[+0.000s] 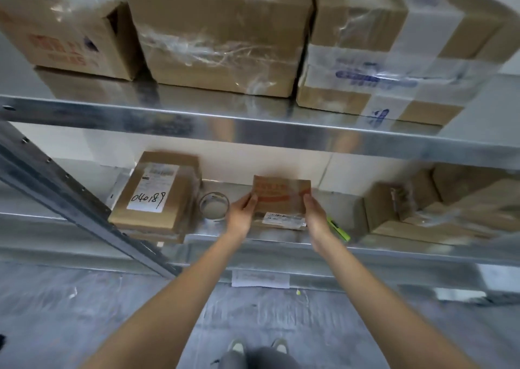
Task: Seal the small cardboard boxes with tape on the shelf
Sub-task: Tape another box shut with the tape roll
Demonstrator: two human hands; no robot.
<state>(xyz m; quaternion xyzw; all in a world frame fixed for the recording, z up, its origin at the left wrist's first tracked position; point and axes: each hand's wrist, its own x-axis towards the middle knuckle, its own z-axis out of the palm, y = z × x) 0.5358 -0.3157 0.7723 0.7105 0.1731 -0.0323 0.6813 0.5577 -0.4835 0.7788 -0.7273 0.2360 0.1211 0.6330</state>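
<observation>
GRIP: left hand (242,209) and right hand (313,210) clasp small cardboard box (281,199) sides | LOCATION: shelf (253,237), tape roll (214,205) at 9 o'clock | RISK: flap apparently untaped; tilting could spring it open

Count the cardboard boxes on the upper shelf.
3. Left box with red print, middle box under wrinkled clear tape, right box with white tape bands. All are cut off by the frame's top edge; more may sit behind.
</observation>
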